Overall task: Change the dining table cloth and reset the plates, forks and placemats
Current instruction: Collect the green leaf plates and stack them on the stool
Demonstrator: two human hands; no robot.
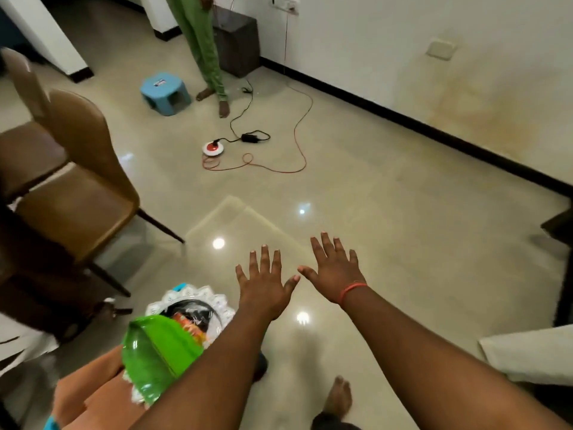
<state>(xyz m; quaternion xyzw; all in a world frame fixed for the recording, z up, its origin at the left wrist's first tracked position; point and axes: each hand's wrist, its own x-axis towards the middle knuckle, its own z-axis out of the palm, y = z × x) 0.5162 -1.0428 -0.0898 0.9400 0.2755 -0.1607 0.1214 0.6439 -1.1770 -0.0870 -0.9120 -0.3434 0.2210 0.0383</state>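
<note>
Standing clear of the table, the person has brown chairs (77, 187) at far left, then a green placemat (155, 352) with lacy mats (198, 297) tucked under the left arm. The left hand (263, 283) and right hand (336, 274) hover over the floor, fingers spread, holding nothing. Seemingly between steps; next, probably freeing the bundle to lay it out.

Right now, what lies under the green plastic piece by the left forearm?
Under the green plastic piece a white lacy-edged mat shows, with something dark and orange on it. The rest is hidden by the green piece and the left forearm.
</note>
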